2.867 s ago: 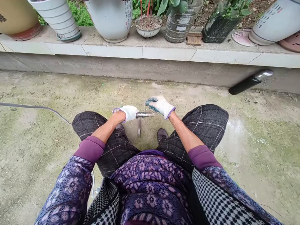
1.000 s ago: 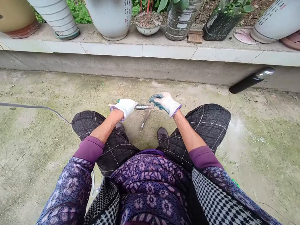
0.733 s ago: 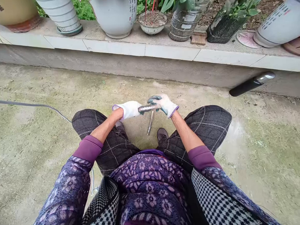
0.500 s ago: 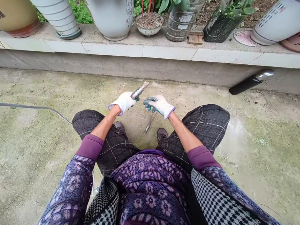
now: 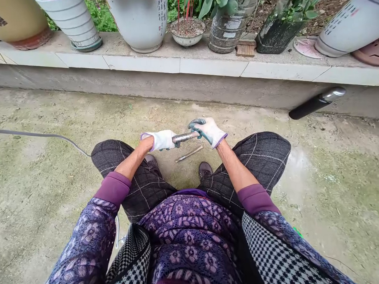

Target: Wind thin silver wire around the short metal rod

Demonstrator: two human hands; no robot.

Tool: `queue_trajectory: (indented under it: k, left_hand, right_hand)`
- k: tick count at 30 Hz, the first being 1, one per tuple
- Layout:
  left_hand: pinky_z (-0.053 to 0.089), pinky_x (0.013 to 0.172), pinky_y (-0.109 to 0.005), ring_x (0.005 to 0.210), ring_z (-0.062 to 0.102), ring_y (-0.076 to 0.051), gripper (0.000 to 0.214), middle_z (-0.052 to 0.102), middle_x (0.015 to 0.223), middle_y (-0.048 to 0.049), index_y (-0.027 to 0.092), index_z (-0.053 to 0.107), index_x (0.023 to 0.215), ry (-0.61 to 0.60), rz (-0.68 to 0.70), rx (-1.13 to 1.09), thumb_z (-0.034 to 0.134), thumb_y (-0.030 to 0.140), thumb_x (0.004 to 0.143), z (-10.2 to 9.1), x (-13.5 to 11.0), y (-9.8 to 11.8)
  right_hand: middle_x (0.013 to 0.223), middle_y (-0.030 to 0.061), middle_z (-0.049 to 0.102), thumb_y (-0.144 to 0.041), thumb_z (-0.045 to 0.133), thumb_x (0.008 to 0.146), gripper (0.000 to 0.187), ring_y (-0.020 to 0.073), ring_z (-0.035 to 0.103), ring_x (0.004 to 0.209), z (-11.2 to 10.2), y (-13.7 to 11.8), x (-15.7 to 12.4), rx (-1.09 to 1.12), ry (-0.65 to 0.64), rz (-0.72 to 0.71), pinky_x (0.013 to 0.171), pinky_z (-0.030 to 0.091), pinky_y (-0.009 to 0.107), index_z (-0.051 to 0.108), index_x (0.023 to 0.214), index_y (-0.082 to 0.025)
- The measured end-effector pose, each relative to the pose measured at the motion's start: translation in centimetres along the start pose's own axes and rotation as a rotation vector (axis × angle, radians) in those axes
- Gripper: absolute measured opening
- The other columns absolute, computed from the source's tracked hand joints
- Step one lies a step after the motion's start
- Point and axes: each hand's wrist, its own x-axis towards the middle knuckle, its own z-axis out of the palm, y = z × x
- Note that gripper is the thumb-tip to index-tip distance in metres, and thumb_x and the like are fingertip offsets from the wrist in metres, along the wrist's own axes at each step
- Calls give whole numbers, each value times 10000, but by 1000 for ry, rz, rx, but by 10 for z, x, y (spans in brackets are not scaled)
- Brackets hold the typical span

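I sit low with my knees apart, both hands in white gloves with green palms. My left hand (image 5: 161, 140) is wrapped round one end of a short grey metal rod (image 5: 183, 137), held level between my knees. My right hand (image 5: 207, 131) is closed on the rod's other end. Just below the rod a thin metal stick (image 5: 188, 154) is in the air over the concrete, near my right shoe (image 5: 204, 170). What holds the stick I cannot make out.
A concrete ledge (image 5: 174, 66) ahead carries several plant pots, among them a large white pot (image 5: 140, 19) and a small bowl of soil (image 5: 187, 32). A black and silver cylinder (image 5: 317, 102) juts in at right. A grey hose (image 5: 40, 135) crosses the mossy concrete at left.
Half a second ago my left hand alone held the rod tilted upward. Now the rod lies level again with my right hand closed on its far end; the thin stick has swung toward horizontal.
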Motion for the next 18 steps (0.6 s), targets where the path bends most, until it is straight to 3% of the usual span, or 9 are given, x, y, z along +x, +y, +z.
queue_trajectory:
  k: [3, 8, 12, 15, 18]
  left_hand:
    - [600, 861, -421, 1044, 673, -234, 387, 650, 1266, -108, 155, 631, 1300, 13, -12, -59, 659, 375, 983, -8, -7, -2]
    - [607, 767, -351, 907, 694, -189, 348, 695, 1127, -86, 155, 650, 1245, 134, -37, -103, 637, 397, 996, -17, -10, 2]
    - [574, 726, -280, 826, 715, -183, 303, 739, 967, -80, 156, 666, 1239, 248, -72, -82, 613, 315, 987, -21, 1, 4]
    - [565, 834, -332, 930, 733, -248, 286, 756, 984, -111, 158, 715, 1190, 298, -121, 91, 577, 276, 969, -22, 14, -1]
    - [533, 958, -429, 1080, 707, -328, 257, 745, 1070, -160, 145, 746, 1129, 211, -147, 305, 575, 227, 957, -16, 21, -5]
  right_hand:
    - [584, -2, 651, -110, 635, 689, 79, 99, 530, 420, 5, 2, 2, 16, -34, 36, 343, 413, 197, 692, 745, -119]
    - [643, 17, 687, -146, 657, 770, 62, 101, 598, 483, 16, 7, 0, 13, -130, 18, 378, 443, 173, 700, 809, -124]
    - [633, 6, 675, -132, 659, 790, 59, 97, 589, 469, 23, 7, -6, -80, -154, 21, 352, 419, 165, 708, 822, -121]
    - [616, -1, 666, -130, 669, 796, 46, 85, 570, 449, 23, 2, -13, -116, -184, 14, 357, 418, 161, 710, 812, -117]
    - [584, -15, 645, -108, 662, 781, 60, 74, 536, 420, 17, -3, -18, -129, -160, 14, 351, 401, 159, 714, 808, -113]
